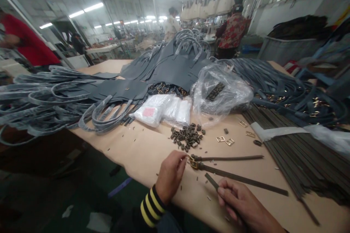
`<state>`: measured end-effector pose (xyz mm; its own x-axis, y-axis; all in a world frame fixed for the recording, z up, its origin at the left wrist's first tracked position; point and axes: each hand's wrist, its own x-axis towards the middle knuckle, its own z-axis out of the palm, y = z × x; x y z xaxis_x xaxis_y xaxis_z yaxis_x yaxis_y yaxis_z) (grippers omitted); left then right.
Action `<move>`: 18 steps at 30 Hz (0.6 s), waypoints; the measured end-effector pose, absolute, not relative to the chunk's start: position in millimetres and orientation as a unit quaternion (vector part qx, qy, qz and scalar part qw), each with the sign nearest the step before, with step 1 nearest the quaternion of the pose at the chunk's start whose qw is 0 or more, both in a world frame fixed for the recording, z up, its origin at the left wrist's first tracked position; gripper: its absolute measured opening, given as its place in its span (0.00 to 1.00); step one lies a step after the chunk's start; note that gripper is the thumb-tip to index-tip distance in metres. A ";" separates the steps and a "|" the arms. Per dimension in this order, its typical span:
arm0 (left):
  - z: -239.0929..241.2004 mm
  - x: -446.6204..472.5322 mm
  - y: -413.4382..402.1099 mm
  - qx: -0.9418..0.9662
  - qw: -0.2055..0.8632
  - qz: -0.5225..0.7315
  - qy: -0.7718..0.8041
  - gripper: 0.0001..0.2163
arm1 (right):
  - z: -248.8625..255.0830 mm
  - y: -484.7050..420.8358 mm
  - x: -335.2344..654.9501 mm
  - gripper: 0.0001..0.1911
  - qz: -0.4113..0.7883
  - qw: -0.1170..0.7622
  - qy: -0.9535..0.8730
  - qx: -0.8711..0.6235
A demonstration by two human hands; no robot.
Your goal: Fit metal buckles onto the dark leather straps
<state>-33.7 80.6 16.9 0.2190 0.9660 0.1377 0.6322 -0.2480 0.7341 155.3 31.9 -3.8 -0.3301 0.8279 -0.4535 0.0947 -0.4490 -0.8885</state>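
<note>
The left hand (172, 171) appears to pinch a gold buckle (190, 158); at its four o'clock, the right hand (232, 197) grips a dark strap (211, 181). Buckle-fitting seems in hand; threading would call for alignment.

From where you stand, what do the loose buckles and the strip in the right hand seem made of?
Loose buckles: probably metal, gold-toned, judging by their bright, thin frames. Strip: perhaps leather or imitation, dark olive, with a dull surface.

The straps (243, 179) are brownish green. The buckles (194, 164) are gold. The tabletop (142, 149) is tan. The cuff (152, 206) has yellow and black stripes.
</note>
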 end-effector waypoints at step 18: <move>-4.3 -31.8 143.3 0.799 0.165 0.216 0.536 0.04 | -11.8 41.0 157.2 0.24 0.697 0.307 -0.431 -0.484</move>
<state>-31.8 143.3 -4.3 0.3319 0.9283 0.1677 0.7859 -0.3705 0.4950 157.2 41.0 -11.8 -0.3435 0.8447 -0.4103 -0.0111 -0.4406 -0.8977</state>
